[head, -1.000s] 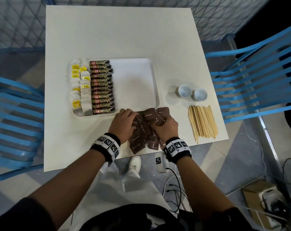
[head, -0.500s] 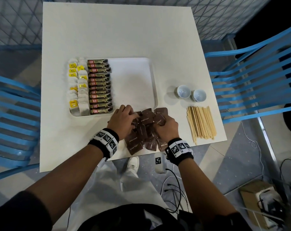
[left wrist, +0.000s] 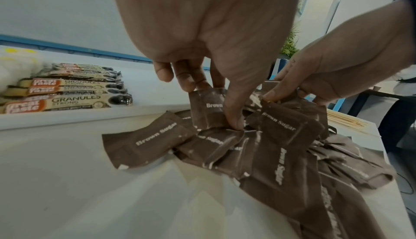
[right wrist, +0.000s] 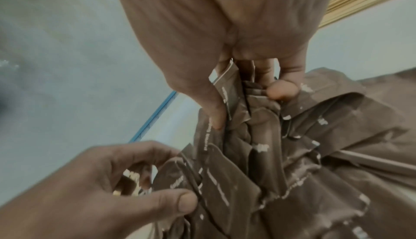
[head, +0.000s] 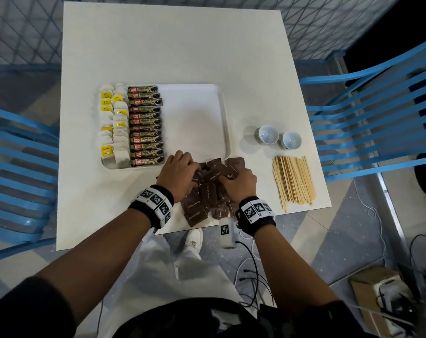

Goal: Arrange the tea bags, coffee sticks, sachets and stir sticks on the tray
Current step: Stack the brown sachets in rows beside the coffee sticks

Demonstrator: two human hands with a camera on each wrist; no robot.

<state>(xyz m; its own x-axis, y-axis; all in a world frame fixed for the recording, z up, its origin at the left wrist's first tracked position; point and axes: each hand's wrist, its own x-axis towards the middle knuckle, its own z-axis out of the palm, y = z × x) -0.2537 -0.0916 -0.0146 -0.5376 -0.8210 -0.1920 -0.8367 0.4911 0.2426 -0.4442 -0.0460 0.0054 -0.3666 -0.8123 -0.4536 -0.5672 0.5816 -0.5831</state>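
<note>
Sachets [head: 208, 191] heaped on surface [head: 173, 45] between both grips; left hand [head: 180, 172] pinches one, right hand [head: 238, 182] pinches several; tray [head: 225, 123] just beyond.

– Where were the sachets [head: 208, 191]?
– A loose, overlapping heap of brown "Brown Sugar" packets lay just off the white tray's [head: 225, 132] near edge.
– And on the tray?
– Tea bags [head: 114, 125] with yellow tags along its left side, coffee sticks [head: 146, 125] stacked in a column beside them.
– The stir sticks [head: 293, 181]?
– A pale wooden bundle to the right, well apart.
</note>
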